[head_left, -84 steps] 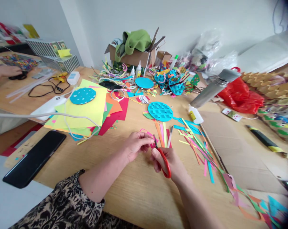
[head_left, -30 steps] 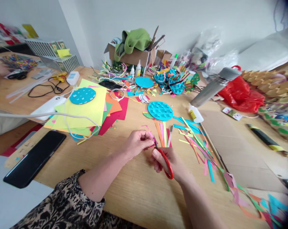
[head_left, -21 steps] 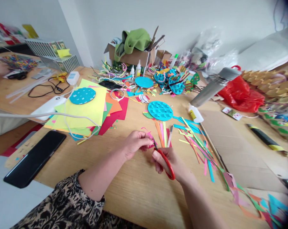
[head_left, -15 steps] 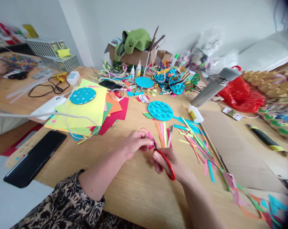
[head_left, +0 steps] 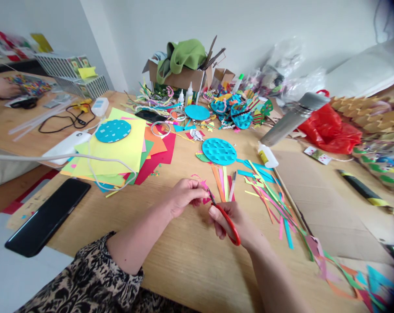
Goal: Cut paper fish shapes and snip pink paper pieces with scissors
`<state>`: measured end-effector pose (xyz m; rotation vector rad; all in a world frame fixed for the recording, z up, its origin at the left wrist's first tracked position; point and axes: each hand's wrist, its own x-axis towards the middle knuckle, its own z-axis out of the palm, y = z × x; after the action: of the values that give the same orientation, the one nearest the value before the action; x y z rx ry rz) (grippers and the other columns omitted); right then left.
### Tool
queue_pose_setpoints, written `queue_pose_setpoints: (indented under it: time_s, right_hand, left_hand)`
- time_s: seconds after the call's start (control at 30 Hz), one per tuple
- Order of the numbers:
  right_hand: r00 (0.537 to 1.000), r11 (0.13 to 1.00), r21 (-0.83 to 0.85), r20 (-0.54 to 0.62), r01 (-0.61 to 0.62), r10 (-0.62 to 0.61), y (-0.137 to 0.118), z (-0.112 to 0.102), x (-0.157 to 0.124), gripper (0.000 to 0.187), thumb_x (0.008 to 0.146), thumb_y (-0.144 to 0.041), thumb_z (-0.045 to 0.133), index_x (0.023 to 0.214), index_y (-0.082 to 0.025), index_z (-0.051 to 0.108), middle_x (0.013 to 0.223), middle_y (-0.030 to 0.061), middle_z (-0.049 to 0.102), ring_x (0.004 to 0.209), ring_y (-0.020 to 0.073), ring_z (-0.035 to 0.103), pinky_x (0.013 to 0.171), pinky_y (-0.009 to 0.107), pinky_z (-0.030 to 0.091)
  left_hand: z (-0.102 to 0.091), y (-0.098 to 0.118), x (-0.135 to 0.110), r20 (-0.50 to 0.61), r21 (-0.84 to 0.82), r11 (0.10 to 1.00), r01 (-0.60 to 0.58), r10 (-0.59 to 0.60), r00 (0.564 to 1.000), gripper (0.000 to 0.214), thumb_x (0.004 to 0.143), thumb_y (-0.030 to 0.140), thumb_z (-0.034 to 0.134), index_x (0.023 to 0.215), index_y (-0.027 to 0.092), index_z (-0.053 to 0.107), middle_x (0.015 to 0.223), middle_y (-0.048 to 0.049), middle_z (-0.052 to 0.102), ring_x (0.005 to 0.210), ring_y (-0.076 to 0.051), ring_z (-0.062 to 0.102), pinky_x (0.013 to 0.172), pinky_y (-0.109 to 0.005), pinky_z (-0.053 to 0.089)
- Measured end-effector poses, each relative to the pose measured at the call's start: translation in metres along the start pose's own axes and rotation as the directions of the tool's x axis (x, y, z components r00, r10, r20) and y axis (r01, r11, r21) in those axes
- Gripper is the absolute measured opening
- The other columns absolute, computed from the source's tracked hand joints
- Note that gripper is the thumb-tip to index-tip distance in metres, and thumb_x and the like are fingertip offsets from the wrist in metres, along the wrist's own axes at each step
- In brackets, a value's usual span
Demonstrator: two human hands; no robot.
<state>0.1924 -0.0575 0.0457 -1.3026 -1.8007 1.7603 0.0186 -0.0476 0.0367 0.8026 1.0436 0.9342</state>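
Left hand [head_left: 184,198]: on the near side of the teal woven disc [head_left: 219,151] and slightly left of it, over the tabletop [head_left: 184,265]. Thumb and fingertips are pinched together on a pink paper scrap [head_left: 204,188]. The grip sits close to the cutting line, which is judged sound, since a small piece flexes less when held near the blades.

The scrap sits straight in front of the disc on its near side, between the two hands, with its free edge turned toward the scissors [head_left: 230,225]. The blade tips meet the paper, but how far apart they stand is too small to tell.

Right hand [head_left: 247,230]: on the near side of the disc and slightly right of it, fingers closed through the red handle loops, blades pointing up toward the disc.

Judgement on method: feed the paper into the blades with the left hand rather than chase it with the scissors. Cut with the inner part of the blades in short bites — the tips alone tend to tear so small a piece. The left fingertips are near the blade line and belong behind it.

Right of the disc and nearer, loose coloured strips [head_left: 268,198] fan out on the tabletop beside the right wrist — a careless sweep of the forearm could scatter them.
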Motion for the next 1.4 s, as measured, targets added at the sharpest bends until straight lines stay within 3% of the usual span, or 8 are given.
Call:
queue_pose_setpoints:
  time_s: [0.2, 0.4, 0.63, 0.87, 1.4]
  right_hand:
    - [0.999, 1.0, -0.009, -0.032, -0.002, 0.002, -0.0042, 0.002, 0.0011, 0.065, 0.071, -0.08, 0.052, 0.056, -0.017, 0.054, 0.039, 0.0011, 0.053, 0.034, 0.0094, 0.047, 0.037, 0.022, 0.037]
    - [0.998, 1.0, 0.002, -0.052, -0.021, 0.021, -0.0054, 0.0038, 0.0013, 0.065, 0.068, -0.082, 0.053, 0.056, -0.018, 0.054, 0.038, 0.0004, 0.053, 0.033, 0.0096, 0.047, 0.037, 0.022, 0.038]
    - [0.999, 0.999, 0.011, -0.04, 0.032, -0.032, -0.0004, 0.0035, 0.003, 0.063, 0.073, -0.078, 0.053, 0.056, -0.017, 0.054, 0.042, 0.0011, 0.054, 0.037, 0.0091, 0.048, 0.04, 0.021, 0.037]
    - [0.999, 1.0, 0.013, -0.054, -0.001, 0.001, -0.001, 0.004, 0.0028, 0.063, 0.072, -0.078, 0.054, 0.063, -0.015, 0.057, 0.046, 0.0019, 0.057, 0.04, 0.0104, 0.052, 0.042, 0.022, 0.039]
    - [0.997, 1.0, -0.013, -0.069, -0.016, 0.016, -0.0051, 0.0042, 0.0014, 0.062, 0.074, -0.077, 0.053, 0.061, -0.017, 0.056, 0.045, 0.0011, 0.056, 0.039, 0.0108, 0.051, 0.041, 0.022, 0.039]
  left_hand:
    - [0.0012, -0.0027, 0.0002, 0.016, -0.002, 1.0, -0.015, 0.015, 1.0, 0.021, 0.058, 0.03, 0.072, 0.06, 0.014, 0.059, 0.049, 0.0041, 0.051, 0.045, -0.007, 0.042, 0.047, -0.023, 0.031]
    - [0.0019, -0.0043, 0.0013, -0.044, -0.044, 0.999, -0.012, 0.01, 0.999, 0.021, 0.056, 0.029, 0.074, 0.066, 0.014, 0.063, 0.049, 0.0052, 0.051, 0.046, -0.007, 0.042, 0.046, -0.023, 0.031]
    - [0.0023, -0.0052, 0.0019, -0.031, -0.037, 0.999, -0.04, 0.039, 0.999, 0.02, 0.057, 0.029, 0.073, 0.066, 0.014, 0.063, 0.049, 0.0052, 0.051, 0.045, -0.006, 0.041, 0.046, -0.023, 0.031]
    - [0.0023, -0.0057, 0.0024, -0.029, -0.03, 0.998, -0.055, 0.054, 0.998, 0.019, 0.057, 0.028, 0.073, 0.064, 0.013, 0.063, 0.05, 0.0045, 0.051, 0.046, -0.007, 0.042, 0.046, -0.023, 0.031]
    - [0.0022, -0.0054, 0.0016, -0.02, -0.019, 0.998, -0.057, 0.057, 0.998, 0.019, 0.058, 0.029, 0.073, 0.064, 0.014, 0.063, 0.051, 0.0039, 0.052, 0.046, -0.007, 0.042, 0.047, -0.023, 0.031]
